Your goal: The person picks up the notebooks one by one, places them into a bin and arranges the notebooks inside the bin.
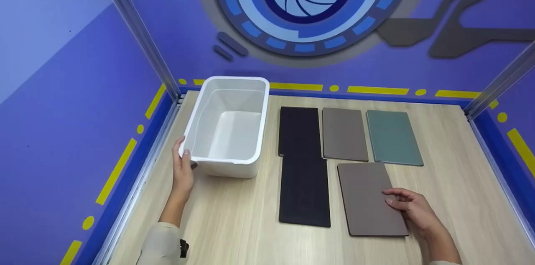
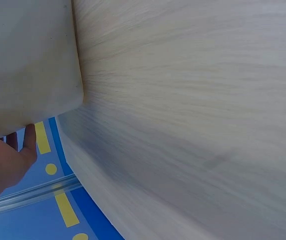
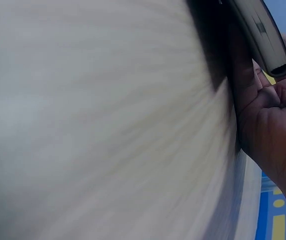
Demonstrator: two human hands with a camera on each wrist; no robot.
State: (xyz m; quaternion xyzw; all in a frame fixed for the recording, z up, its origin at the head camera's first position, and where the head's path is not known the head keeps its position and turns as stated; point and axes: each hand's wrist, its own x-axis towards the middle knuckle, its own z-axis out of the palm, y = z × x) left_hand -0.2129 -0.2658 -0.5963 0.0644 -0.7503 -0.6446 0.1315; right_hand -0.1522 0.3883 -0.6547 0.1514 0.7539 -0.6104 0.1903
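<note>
1. Left hand (image 1: 182,175) at the near left corner of a white bin (image 1: 228,169). It grips the rim there, thumb on the near side, fingers around the outer left side; the left wrist view has fingertips against the bin wall.
2. Bin stands upright on the wood-grain table (image 1: 234,223), left of the notebooks, its inside bare to the floor.
3. Right hand (image 1: 418,212) pinches the right edge of the near taupe notebook (image 1: 368,202), thumb on the cover, other fingers beneath. Right wrist view: page edges visible, fingers between book and tabletop, so that side is off the surface. Whether the far edge touches the table, cannot tell.
4. Hands well apart, one on each side of the layout.
5. Back row, left to right: far black notebook (image 1: 299,131), far taupe notebook (image 1: 345,134), green notebook (image 1: 395,137). All lie closed.
6. Near black notebook (image 1: 304,192) lies below the far black one, ends meeting; touching or slightly overlapping, cannot tell. The held notebook is to its right, a narrow gap between.
7. Pale sleeve (image 1: 161,242) on the left arm, small black object (image 1: 184,248) beside the cuff.
8. Blue-purple printed wall (image 1: 175,39) behind, yellow dashes along its base.
</note>
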